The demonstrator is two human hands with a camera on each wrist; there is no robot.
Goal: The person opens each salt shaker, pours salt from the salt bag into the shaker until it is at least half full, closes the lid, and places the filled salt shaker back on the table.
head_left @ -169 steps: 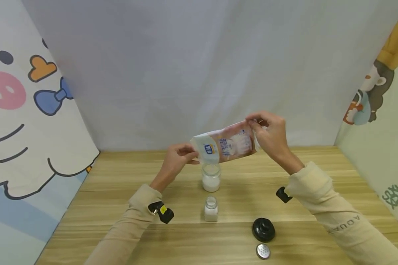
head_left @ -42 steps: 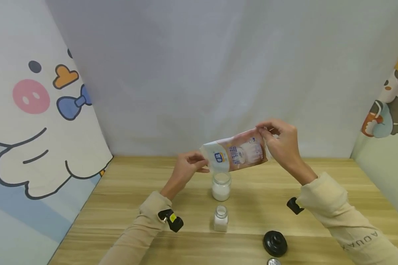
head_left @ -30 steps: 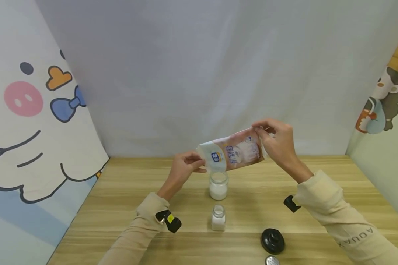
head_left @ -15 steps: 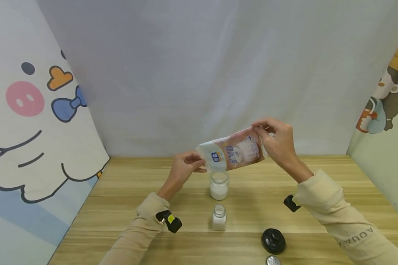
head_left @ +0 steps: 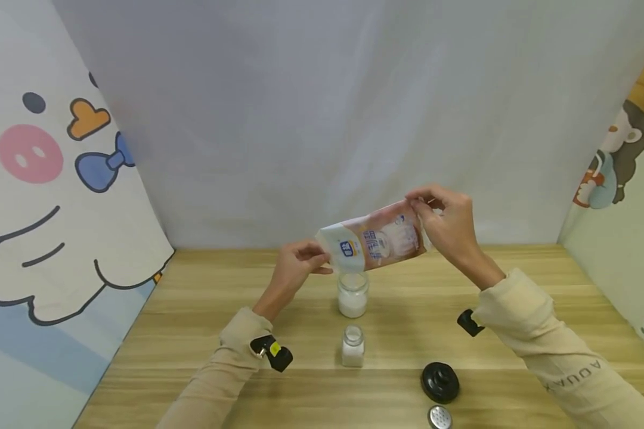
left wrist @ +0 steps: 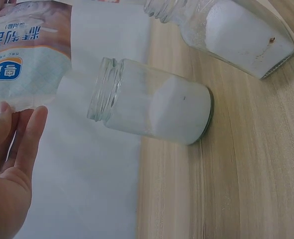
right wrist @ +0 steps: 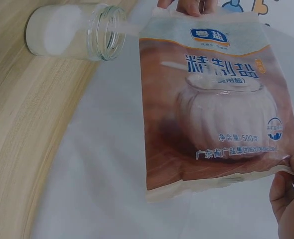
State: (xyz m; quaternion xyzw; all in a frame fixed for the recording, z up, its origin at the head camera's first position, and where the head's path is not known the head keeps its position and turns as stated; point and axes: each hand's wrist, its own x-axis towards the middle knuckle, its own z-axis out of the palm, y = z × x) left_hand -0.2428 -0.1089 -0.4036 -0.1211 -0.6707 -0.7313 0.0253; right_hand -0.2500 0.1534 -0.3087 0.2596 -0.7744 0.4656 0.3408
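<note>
A printed salt bag (head_left: 372,236) is held tilted over the larger glass jar (head_left: 352,302), its pale end lower and to the left. My left hand (head_left: 296,268) pinches the bag near that pale end. The upper right corner is pinched between the thumb and fingers of my right hand (head_left: 444,220). From the bag's lower corner a stream of white salt (right wrist: 131,30) runs into the jar's mouth. White salt partly fills this jar, as the left wrist view shows through the glass. In front of it stands a smaller open glass jar (head_left: 353,351), also with salt inside.
A round black lid (head_left: 440,382) lies on the wooden table (head_left: 204,381) at the front right. Beside it is a small silver cap with holes (head_left: 440,417). A pale curtain (head_left: 279,119) hangs behind, with cartoon-printed panels on both sides.
The head view has shifted slightly. Both hands keep hold of the salt bag, tilted over the larger jar in nearly the same pose throughout.
</note>
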